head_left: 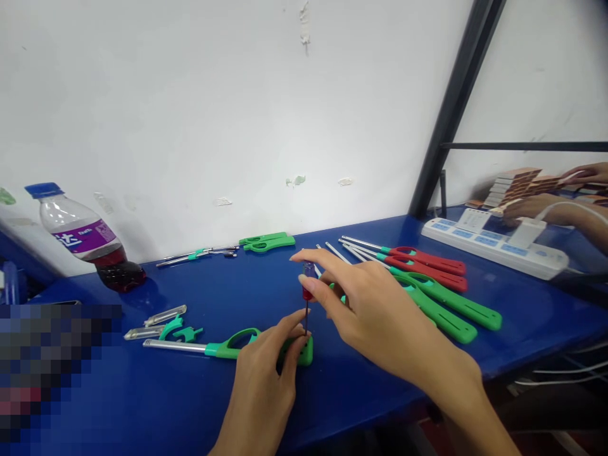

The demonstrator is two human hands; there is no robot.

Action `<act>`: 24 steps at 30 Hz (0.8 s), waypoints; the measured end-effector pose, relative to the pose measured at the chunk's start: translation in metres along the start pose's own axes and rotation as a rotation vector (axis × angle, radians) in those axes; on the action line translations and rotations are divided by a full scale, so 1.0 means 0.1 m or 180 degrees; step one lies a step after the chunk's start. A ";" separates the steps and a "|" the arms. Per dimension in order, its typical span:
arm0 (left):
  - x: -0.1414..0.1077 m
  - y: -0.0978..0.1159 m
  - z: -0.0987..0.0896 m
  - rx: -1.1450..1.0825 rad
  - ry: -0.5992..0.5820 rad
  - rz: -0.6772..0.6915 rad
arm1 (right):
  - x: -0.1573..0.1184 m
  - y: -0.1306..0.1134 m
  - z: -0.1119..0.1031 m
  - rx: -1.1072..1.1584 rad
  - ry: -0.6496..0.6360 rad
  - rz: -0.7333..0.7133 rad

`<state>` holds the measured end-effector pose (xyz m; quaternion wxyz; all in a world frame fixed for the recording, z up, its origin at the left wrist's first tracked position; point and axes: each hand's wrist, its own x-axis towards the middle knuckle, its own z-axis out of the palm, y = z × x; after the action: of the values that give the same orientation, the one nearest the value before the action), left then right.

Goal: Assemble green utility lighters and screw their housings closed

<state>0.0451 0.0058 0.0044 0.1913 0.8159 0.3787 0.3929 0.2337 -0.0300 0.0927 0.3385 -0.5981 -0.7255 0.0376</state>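
Note:
My right hand (375, 310) holds a small screwdriver (308, 288) upright by its red and clear handle, between thumb and fingers. The thin shaft points down at the butt end of a green long-nosed lighter (223, 349) lying on the blue table (156, 405). My left hand (263, 380) is closed around that end of the lighter, thumb and fingertips close to the screwdriver's tip. Whether the tip sits in a screw cannot be made out. Left of the lighter's metal nozzle are clear plastic pieces (165, 315) and teal plastic parts (190, 333).
Behind lie green handle shells (266, 242) and metal nozzle rods (197, 254). Right are red lighters (425, 261) and green lighters (458, 304). A drink bottle (80, 228) leans left. Beyond the power strip (494, 247), another person's hands (536, 208) are near stacked blocks (513, 187).

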 end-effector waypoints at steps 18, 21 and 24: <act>0.00 0.01 0.01 0.0022 0.0000 0.0068 | -0.02 -0.02 -0.05 0.0007 -0.0171 -0.0059; -0.01 0.01 0.00 0.0072 -0.0041 0.0156 | -0.02 -0.04 -0.06 0.0128 -0.0224 -0.0086; -0.06 -0.03 -0.06 0.0206 -0.0124 0.0264 | -0.03 -0.05 -0.06 0.0149 -0.0251 -0.0088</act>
<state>0.0369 0.0037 0.0031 0.1557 0.8441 0.3533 0.3720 0.2334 -0.0360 0.0986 0.3240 -0.5780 -0.7454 0.0733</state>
